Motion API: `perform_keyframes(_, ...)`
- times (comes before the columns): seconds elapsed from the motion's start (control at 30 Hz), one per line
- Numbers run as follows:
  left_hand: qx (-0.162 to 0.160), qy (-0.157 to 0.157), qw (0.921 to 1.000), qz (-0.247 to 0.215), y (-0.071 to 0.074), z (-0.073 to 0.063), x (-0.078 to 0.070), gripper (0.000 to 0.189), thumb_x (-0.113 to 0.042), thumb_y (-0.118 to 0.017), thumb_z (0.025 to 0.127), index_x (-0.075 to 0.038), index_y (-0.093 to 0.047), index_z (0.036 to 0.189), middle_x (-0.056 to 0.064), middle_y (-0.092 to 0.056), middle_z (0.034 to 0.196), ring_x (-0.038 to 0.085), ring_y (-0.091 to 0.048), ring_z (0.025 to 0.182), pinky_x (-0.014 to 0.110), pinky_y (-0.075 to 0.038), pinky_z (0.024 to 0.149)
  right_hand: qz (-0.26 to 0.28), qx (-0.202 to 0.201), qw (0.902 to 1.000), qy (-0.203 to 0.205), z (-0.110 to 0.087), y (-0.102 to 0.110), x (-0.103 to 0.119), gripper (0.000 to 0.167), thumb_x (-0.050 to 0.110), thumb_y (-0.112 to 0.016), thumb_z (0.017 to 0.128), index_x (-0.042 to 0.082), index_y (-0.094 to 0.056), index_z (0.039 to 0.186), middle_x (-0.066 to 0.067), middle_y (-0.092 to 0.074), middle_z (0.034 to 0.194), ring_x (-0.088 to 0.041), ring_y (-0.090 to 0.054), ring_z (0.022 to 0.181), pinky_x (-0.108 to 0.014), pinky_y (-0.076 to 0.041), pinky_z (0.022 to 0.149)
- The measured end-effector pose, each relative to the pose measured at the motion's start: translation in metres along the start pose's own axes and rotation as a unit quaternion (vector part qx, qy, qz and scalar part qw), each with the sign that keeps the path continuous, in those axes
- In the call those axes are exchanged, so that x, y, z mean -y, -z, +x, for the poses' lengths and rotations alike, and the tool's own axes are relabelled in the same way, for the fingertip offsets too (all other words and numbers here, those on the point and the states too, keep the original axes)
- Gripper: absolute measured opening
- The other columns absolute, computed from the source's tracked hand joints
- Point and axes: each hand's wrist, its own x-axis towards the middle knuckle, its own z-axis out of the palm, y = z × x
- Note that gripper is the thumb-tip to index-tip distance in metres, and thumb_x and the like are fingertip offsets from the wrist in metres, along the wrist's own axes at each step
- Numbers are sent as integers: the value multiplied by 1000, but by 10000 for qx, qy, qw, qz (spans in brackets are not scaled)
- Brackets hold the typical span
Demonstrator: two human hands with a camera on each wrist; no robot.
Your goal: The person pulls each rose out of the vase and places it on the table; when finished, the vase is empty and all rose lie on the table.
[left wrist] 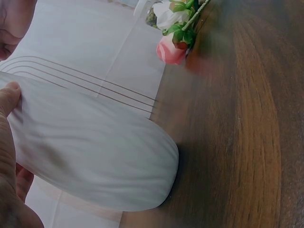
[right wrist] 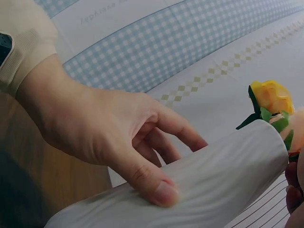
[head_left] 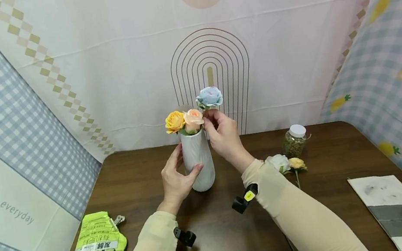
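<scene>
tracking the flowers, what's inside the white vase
A yellow flower and a peach flower stand in the white vase, blooms above its rim. The right hand pinches a blue flower beside them; whether its stem is inside is hidden. The wall covers everything lower.

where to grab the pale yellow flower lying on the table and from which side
Probably best to pinch the pale yellow flower by its thin stem, just below the bloom, coming from the right: the stem runs toward the viewer, a white flower lies close on the left, and a clear round white-lidded jar stands behind.
</scene>
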Motion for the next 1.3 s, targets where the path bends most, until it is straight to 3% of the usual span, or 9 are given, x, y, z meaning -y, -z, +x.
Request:
perform_keyframes(0.3, 27, 15, 10000, -24, 0, 0, 1, 79, -19, -88, 70, -5, -50, 138, 12, -60, 127, 27, -63, 106, 40, -56, 82, 726, 0, 9965, -402, -3, -2, -3, 11, 10, -67, 91, 0, -66, 96, -10, -64, 85, -16, -57, 72, -22, -47, 57)
perform_keyframes(0.43, 7, -7, 10000, -28, 0, 0, 1, 79, -18, -88, 70, -5, -50, 138, 12, -60, 126, 27, -63, 106, 41, -56, 81, 639, -120, 9975, -265, -2, -1, 1, 11, 4, -68, 89, -3, -68, 97, -14, -67, 86, -17, -56, 70, -19, -46, 56)
perform_keyframes(0.57, 44, 71, 10000, -1, 0, 0, 1, 79, -20, -87, 71, -6, -50, 139, 10, -60, 128, 24, -63, 107, 38, -55, 83, 489, -199, 9986, 28, -1, 3, 24, 12, -2, -67, 88, -9, -69, 97, -19, -68, 87, -19, -56, 70, -18, -46, 57)
perform_keyframes(0.73, 79, 130, 9999, 62, 0, -1, 0, 79, -23, -87, 71, -7, -50, 139, 9, -59, 130, 22, -62, 109, 36, -55, 84, 805, -277, 9963, 129, 0, 8, 41, 15, -6, -66, 87, -14, -68, 99, -24, -69, 97, -21, -63, 79, -19, -53, 68)
perform_keyframes(0.97, 30, 7, 10000, 27, 0, -1, 0, 79, -20, -87, 71, -6, -49, 139, 11, -59, 129, 25, -62, 108, 40, -55, 83, 1113, -298, 9931, 214, 7, 6, 15, 22, 0, -66, 89, -9, -68, 108, -20, -70, 103, -17, -65, 83, -21, -54, 72)
perform_keyframes(1.13, 40, 46, 10000, 26, 0, -1, 1, 79, -21, -87, 71, -6, -49, 139, 11, -60, 128, 23, -62, 108, 42, -55, 83, 1231, -403, 9911, 304, 8, 7, 12, 24, 6, -66, 90, -6, -69, 110, -18, -70, 98, -12, -63, 77, -21, -53, 68)
perform_keyframes(1.3, -7, 22, 10000, -15, -1, -2, 2, 79, -20, -88, 71, -6, -50, 138, 12, -61, 126, 25, -63, 107, 43, -55, 82, 1646, -487, 9848, 265, 11, 9, 11, 27, 5, -71, 86, -9, -68, 109, -18, -70, 105, -12, -66, 85, -26, -56, 74)
